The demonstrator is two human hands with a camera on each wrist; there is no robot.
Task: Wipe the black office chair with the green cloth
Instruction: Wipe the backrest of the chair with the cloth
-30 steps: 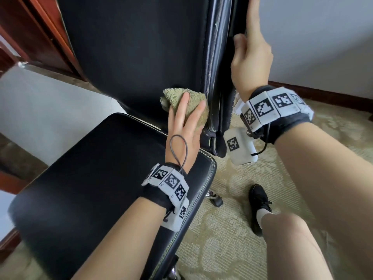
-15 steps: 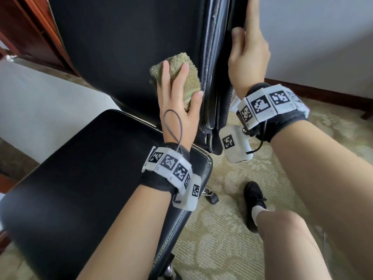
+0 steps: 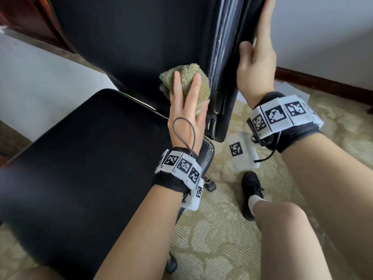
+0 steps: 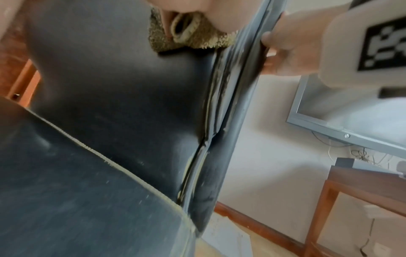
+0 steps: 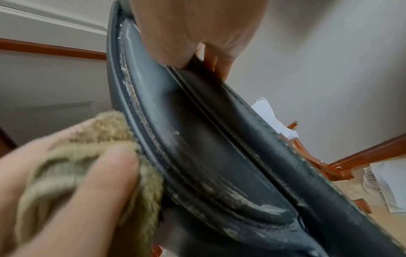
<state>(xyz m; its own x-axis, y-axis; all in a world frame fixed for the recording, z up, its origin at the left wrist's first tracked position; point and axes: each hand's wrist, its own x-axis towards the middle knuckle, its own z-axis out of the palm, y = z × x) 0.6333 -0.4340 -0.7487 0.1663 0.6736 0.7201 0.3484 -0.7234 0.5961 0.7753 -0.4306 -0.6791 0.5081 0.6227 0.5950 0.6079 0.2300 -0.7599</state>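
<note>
— What is in front of you?

— The black office chair (image 3: 125, 47), by far the biggest thing here. Its seat (image 3: 76, 158) spreads out near me on the left, and the backrest stands up at the far side. Under it is a pale patterned carpet (image 3: 218, 229), with my black shoe (image 3: 250, 188) planted on it to the right of the seat.

— And your right hand?

— My right hand (image 3: 255, 63) clamps the right edge of the backrest: thumb on the front side, fingers wrapped behind. The right wrist view shows that edge scuffed, with pale worn patches.

— The left?

— My left hand (image 3: 186, 112) lies flat, fingers straight and spread, pressing the green cloth (image 3: 184, 81) against the lower right part of the backrest, just beside the edge seam. The cloth is bunched up under my palm; the left wrist view shows a rolled fold of it between palm and leather.
</note>
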